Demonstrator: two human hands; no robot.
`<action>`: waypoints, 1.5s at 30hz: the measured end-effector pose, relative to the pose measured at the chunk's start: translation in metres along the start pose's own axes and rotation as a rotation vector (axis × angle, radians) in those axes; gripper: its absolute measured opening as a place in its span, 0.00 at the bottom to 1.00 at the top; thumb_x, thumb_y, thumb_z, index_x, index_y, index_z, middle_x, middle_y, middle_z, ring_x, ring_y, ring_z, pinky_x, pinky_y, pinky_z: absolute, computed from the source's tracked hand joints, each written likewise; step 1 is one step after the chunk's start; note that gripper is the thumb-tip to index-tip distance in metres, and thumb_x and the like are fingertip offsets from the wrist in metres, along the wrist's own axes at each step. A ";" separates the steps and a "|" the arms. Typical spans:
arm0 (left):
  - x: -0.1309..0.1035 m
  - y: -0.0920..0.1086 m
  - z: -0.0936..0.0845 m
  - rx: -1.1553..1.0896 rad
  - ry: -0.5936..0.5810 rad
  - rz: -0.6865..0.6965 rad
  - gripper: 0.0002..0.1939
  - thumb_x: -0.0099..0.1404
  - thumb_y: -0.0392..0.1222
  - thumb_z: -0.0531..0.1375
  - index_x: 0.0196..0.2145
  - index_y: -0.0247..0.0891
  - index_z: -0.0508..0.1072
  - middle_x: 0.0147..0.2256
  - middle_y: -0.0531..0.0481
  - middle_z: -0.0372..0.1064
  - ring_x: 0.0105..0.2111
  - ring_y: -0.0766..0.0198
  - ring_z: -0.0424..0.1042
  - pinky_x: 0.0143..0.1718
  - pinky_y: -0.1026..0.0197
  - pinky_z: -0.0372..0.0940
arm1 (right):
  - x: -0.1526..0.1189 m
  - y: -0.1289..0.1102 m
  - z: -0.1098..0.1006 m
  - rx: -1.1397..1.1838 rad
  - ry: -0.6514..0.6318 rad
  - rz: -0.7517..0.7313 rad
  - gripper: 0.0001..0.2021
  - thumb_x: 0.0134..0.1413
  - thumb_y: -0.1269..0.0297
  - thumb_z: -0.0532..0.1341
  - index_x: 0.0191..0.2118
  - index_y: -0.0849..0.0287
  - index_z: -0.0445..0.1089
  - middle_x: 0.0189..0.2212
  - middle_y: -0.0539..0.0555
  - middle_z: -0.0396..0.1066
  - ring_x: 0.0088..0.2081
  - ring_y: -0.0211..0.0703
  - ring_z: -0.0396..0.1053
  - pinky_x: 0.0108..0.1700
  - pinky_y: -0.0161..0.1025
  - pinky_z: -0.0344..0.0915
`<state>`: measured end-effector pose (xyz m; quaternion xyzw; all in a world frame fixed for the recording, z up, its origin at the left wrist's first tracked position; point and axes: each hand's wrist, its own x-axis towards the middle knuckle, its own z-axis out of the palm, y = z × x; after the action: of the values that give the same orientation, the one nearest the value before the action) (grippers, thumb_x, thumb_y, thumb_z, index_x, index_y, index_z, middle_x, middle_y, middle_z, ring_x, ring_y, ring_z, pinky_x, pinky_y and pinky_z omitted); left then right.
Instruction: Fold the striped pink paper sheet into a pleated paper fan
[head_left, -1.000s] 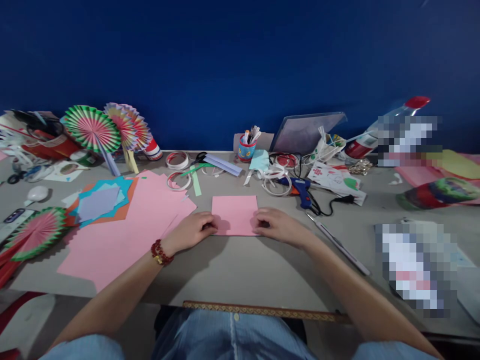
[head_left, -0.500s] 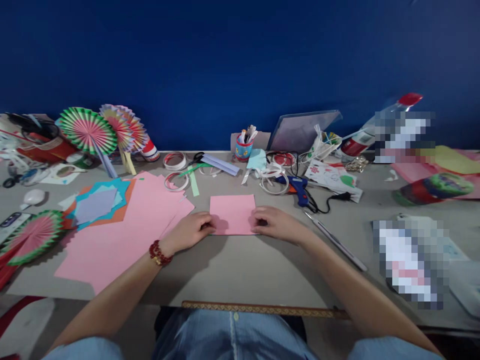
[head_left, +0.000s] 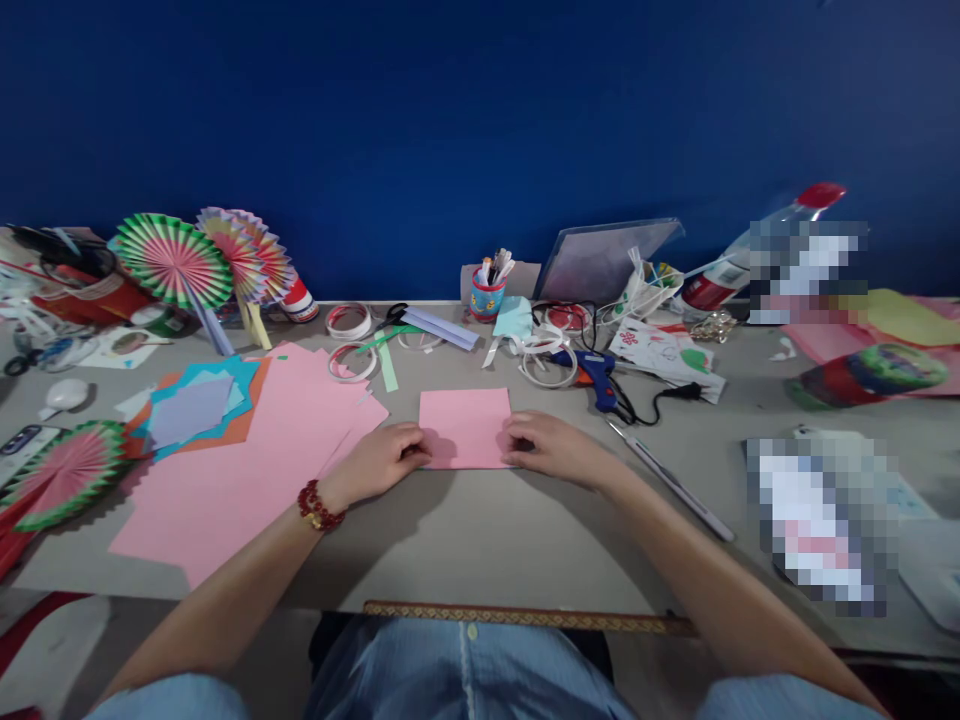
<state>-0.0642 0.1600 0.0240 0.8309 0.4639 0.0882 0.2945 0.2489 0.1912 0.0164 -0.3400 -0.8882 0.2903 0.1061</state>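
A small pink paper rectangle point(head_left: 465, 425) lies flat on the grey table point(head_left: 480, 540) in front of me. My left hand point(head_left: 386, 460) is closed on its lower left corner, thumb and fingers together. At the lower right corner my right hand point(head_left: 544, 448) pinches the paper in the same way. Beside my left forearm spreads a pile of large pink sheets point(head_left: 247, 480), with blue, orange and lilac sheets point(head_left: 193, 410) on its upper left part.
Rolls of tape point(head_left: 349, 322), a pen cup point(head_left: 487, 298) and a blue glue gun point(head_left: 598, 378) stand or lie along the back. A cutter knife point(head_left: 675, 485) rests right of my right hand. Pleated paper fans point(head_left: 176, 262) are at the left.
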 end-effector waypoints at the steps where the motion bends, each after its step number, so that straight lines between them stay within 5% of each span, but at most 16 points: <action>1: 0.000 0.000 0.000 0.001 -0.002 0.000 0.10 0.72 0.45 0.57 0.35 0.39 0.71 0.36 0.50 0.72 0.38 0.60 0.70 0.38 0.61 0.60 | 0.000 0.000 0.000 0.000 -0.001 0.002 0.07 0.62 0.61 0.62 0.35 0.58 0.70 0.38 0.55 0.73 0.43 0.48 0.69 0.46 0.41 0.60; 45: -0.002 0.007 -0.001 0.069 0.000 0.032 0.06 0.73 0.40 0.56 0.37 0.39 0.71 0.38 0.49 0.71 0.40 0.59 0.70 0.40 0.60 0.61 | -0.001 -0.001 0.002 -0.020 0.004 -0.012 0.10 0.64 0.58 0.61 0.36 0.58 0.70 0.39 0.56 0.73 0.42 0.48 0.68 0.46 0.42 0.60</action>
<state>-0.0609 0.1556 0.0287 0.8478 0.4534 0.0769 0.2641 0.2484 0.1892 0.0156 -0.3361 -0.8929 0.2803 0.1063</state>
